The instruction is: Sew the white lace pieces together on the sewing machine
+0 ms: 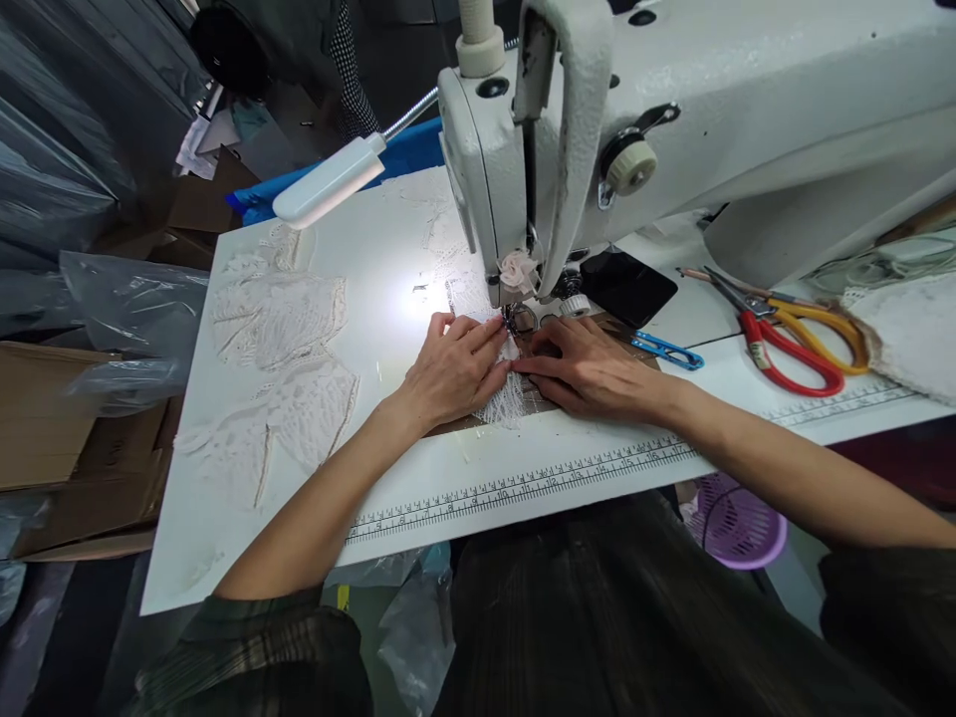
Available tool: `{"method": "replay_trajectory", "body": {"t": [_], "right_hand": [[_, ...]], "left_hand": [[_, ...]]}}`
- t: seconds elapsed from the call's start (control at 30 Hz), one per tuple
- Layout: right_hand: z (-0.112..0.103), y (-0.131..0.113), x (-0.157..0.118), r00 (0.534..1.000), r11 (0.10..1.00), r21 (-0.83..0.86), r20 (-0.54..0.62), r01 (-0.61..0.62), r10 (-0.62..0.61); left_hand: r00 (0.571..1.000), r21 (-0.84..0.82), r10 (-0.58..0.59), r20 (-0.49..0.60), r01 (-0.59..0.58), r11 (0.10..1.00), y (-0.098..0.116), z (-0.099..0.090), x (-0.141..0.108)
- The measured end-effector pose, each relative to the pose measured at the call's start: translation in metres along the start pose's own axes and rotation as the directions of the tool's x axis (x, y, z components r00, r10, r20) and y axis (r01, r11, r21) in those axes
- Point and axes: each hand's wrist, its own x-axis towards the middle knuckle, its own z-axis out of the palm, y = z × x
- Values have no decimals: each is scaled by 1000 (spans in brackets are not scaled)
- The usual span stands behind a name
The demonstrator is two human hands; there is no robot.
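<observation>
A narrow piece of white lace (502,406) lies under the needle area of a white sewing machine (485,179). My left hand (457,366) presses along its left side, fingers close to the presser foot (509,319) and thumb bent in on the lace. From the right, my right hand (590,370) has its fingers curled, with the tips gripping the lace edge beside my left thumb. Exactly how the fingertips grip is partly hidden. A pale fabric flower (518,271) sits on the machine head just above the needle.
More lace pieces (288,319) lie on the left of the white table (388,398). Right of the machine foot are a black phone (628,287), blue thread snips (667,351) and red-and-yellow-handled scissors (792,344). A lamp (329,181) overhangs the table; a purple basket (736,523) stands below.
</observation>
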Motion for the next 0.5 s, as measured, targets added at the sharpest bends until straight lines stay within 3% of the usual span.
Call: {"method": "replay_trajectory", "body": {"t": [0.5], "right_hand": [[-1,5,1,1000,993,118,9,-30,29]], "left_hand": [[987,-223,-133,-93,109,969,5,12,-7]]}}
